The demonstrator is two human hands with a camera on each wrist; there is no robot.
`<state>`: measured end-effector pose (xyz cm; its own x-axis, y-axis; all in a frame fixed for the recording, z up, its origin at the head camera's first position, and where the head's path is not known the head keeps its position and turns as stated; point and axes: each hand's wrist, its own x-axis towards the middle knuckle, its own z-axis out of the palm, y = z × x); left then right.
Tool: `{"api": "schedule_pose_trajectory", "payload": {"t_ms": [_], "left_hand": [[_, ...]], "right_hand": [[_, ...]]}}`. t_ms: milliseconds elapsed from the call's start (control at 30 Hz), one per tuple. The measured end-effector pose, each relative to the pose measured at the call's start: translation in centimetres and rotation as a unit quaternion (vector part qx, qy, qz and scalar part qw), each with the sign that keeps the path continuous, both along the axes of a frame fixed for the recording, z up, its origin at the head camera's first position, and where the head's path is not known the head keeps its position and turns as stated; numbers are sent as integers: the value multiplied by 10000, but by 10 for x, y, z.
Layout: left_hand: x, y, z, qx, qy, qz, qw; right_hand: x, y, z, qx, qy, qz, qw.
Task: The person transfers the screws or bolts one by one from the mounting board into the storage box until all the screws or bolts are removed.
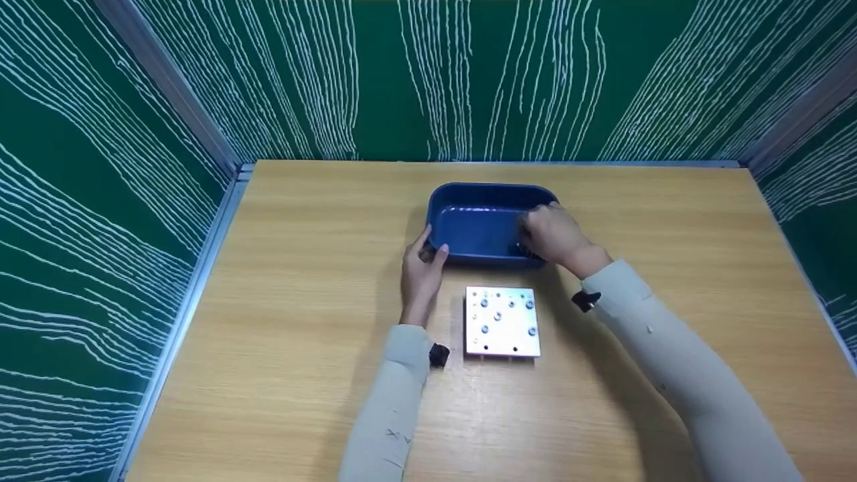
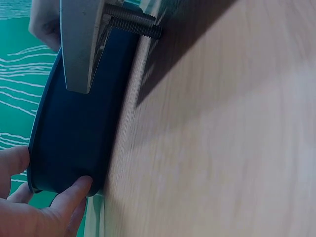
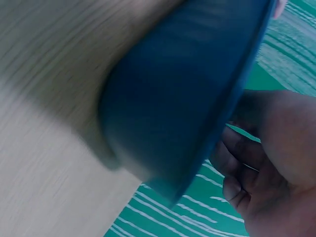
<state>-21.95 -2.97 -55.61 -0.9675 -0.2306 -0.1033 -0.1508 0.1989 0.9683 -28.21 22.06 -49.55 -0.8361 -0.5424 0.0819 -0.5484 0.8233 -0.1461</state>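
Observation:
A deep blue tray with rounded corners stands on the table. My left hand holds its left end, thumb against the near wall and fingers by the rim; the left wrist view shows these fingers at the corner. Over the right end, my right hand reaches down inside with bent fingers. Behind the tray wall, the fingertips are hidden in the right wrist view, so I cannot tell what they hold. Nearer to me lies a square metal plate with holes and several bolts set in it.
Threaded bolt ends stick out from under the metal plate. The wooden table is bordered by a metal frame on the left. Green panels with white wavy lines rise behind and on both sides.

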Motion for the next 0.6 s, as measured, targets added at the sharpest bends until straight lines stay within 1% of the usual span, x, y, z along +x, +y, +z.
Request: {"api": "schedule_pose_trajectory", "payload": {"t_ms": [200, 333, 467, 600], "left_hand": [[-1, 0, 1, -49, -39, -9, 10000], [-2, 0, 0, 48, 115, -41, 9999], [-2, 0, -2, 187, 208, -68, 9996], [-2, 0, -3, 169, 175, -44, 9997]], "right_hand": [[15, -11, 9, -139, 325, 153, 9993], [25, -20, 13, -300, 537, 333, 9975], [36, -29, 14, -456, 643, 501, 9956], [46, -36, 13, -484, 651, 618, 9948]]}}
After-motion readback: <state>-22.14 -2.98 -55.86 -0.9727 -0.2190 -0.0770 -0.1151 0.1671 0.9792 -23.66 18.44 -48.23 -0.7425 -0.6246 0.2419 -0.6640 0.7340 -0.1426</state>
